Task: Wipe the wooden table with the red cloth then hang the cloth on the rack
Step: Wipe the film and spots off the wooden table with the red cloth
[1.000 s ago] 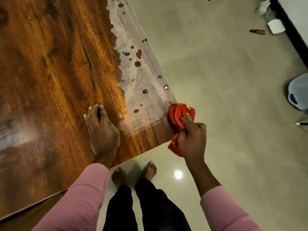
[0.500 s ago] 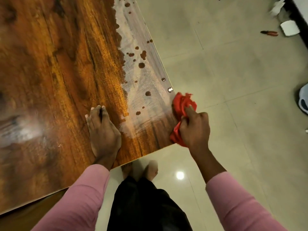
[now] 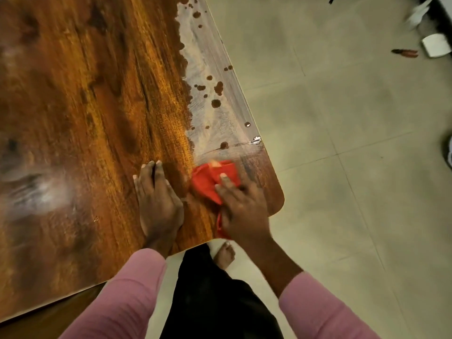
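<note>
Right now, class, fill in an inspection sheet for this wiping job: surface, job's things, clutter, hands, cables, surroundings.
Surface: wooden table; a pale smeared strip with dark spots runs along its right edge.
Job's things: red cloth on the table near its front right corner; rack not in view.
Clutter: on the floor, a white boxy object and a red-handled tool.
Hands: left hand flat on the table; right hand holds the cloth down, motion-blurred.
Cables: nothing seen.
Surroundings: tiled floor; the person's bare foot by the table edge.

On table point(image 3: 85, 106): cloth point(image 3: 208, 184) right of left hand point(image 3: 157, 204), near corner.
</note>
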The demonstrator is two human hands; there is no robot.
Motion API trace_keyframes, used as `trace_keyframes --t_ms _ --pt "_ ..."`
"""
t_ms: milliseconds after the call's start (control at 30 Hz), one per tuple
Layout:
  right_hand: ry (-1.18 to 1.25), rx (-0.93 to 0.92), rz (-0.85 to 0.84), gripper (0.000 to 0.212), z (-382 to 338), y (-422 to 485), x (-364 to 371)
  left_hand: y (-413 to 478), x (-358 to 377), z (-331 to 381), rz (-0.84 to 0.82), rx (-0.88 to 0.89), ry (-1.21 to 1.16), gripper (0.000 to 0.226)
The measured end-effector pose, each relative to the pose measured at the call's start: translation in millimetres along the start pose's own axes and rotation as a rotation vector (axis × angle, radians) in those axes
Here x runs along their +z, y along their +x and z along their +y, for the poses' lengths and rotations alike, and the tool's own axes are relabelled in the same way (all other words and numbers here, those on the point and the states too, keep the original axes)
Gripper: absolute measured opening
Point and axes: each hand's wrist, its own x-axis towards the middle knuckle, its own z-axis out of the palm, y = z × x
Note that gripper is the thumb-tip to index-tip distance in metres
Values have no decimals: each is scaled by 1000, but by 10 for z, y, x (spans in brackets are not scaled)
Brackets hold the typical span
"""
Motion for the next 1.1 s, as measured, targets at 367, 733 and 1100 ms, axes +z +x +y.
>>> trace_keyframes --t_ms 367,733,1100 --pt "39 160 31 45 -331 427 144 1 -8 12 -3 -56 -138 50" --pt "-130 117 -25 43 284 519 -177 1 -55 -18 -39 -67 -227 57" --pt "-131 40 -102 44 -692 678 242 117 -220 -28 -36 -171 -426 56"
